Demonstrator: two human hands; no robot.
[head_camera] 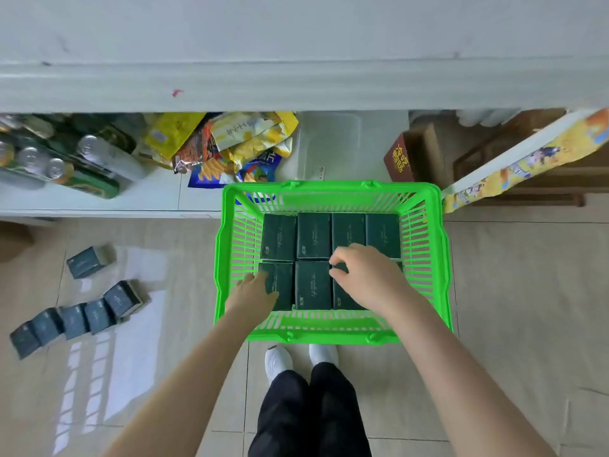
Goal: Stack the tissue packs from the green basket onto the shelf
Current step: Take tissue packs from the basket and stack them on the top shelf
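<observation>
The green basket (329, 334) stands on the floor in front of my feet. Several dark green tissue packs (313, 237) lie in it in two rows. My left hand (252, 293) reaches over the basket's left side and grips the near-left pack (283, 282) at its left edge. With fingers curled, my right hand (365, 275) pinches the top edge of the near-right pack (342, 298). The white shelf (99, 201) runs just behind the basket, low to the floor.
On the shelf lie drink cans (66, 159), snack bags (230, 143), a clear plastic box (329, 143) and a brown carton (400, 158). Several more tissue packs (82, 318) are scattered on the tiled floor at the left. A long yellow package (527, 159) leans at the right.
</observation>
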